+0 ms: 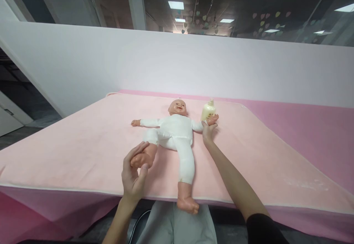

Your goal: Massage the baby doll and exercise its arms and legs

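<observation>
A baby doll (177,126) with a white cloth body lies on its back, head toward the wall. My left hand (134,172) wraps round the doll's foot on the left, that leg bent and slightly raised. On the right, my right hand (208,130) is closed round the doll's outstretched forearm, just below its plastic hand. The doll's other leg lies straight, its foot sticking out past the table's front edge. Right behind the held arm stands a pale yellow pump bottle (208,109), partly covered by the doll's hand.
A peach-coloured cloth (83,148) covers the table, over a pink cover (304,137) that shows at the right and back. A white partition wall (177,59) rises behind, with glass above it. My legs (177,223) are under the front edge.
</observation>
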Available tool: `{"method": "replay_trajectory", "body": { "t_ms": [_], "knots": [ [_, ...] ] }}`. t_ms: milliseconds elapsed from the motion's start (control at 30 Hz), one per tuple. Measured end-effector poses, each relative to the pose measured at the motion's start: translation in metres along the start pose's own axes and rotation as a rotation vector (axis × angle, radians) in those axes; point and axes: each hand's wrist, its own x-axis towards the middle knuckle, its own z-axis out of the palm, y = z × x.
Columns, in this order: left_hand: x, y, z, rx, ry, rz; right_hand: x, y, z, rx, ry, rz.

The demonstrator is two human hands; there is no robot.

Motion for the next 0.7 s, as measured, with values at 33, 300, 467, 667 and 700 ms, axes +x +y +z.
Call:
{"method": "replay_trajectory", "body": {
  "t_ms": [33, 300, 467, 667, 700],
  "knots": [
    [0.005, -0.002, 0.002, -0.021, 0.025, 0.005, 0.0, 0.0, 0.0, -0.016, -0.008, -0.02],
    [0.072, -0.009, 0.024, -0.097, 0.003, 0.019, -0.014, -0.001, 0.001, -0.11, -0.073, -0.304],
    [0.119, -0.028, 0.048, -0.164, -0.025, -0.037, -0.021, -0.001, 0.001, -0.118, -0.142, -0.373],
    [0.135, -0.054, 0.083, -0.26, 0.034, -0.109, -0.026, -0.003, 0.001, -0.069, -0.248, -0.397],
    [0.13, -0.05, 0.081, -0.254, 0.055, -0.111, -0.026, -0.004, 0.001, -0.056, -0.244, -0.376]
  ]
}}
